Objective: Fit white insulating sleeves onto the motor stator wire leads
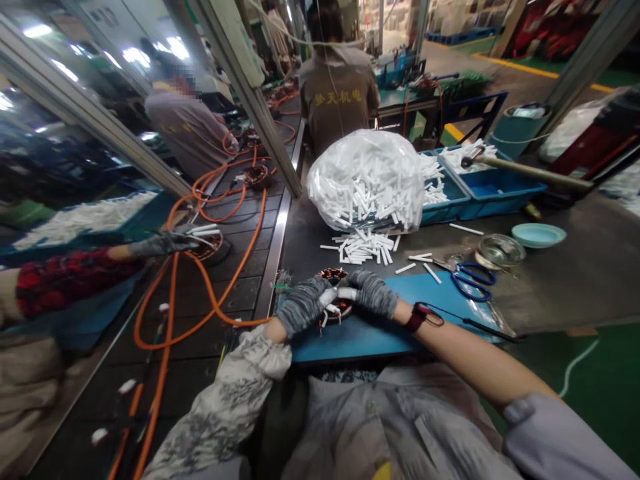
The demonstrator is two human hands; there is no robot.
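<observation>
My left hand [305,303], in a grey knit glove with white-wrapped fingertips, is pinched at a motor stator [341,309] with copper windings. From the other side my right hand [373,293], gloved alike, brings its closed fingers to the same spot. The fingertips almost meet over the stator's opening; what they pinch is too small to make out. Short white leads stick out of the stator's near side. It rests on a blue mat [310,347]. Just beyond lies a pile of white tubes [367,247], with a few loose ones to its right.
A clear bag of white tubes [370,180] stands behind the pile, beside blue bins [500,190]. Blue-handled scissors [473,281], a glass bowl [500,250] and a turquoise dish [539,235] lie right. Orange hoses [215,310] loop over the conveyor left, where a co-worker's gloved hand [163,245] touches another stator.
</observation>
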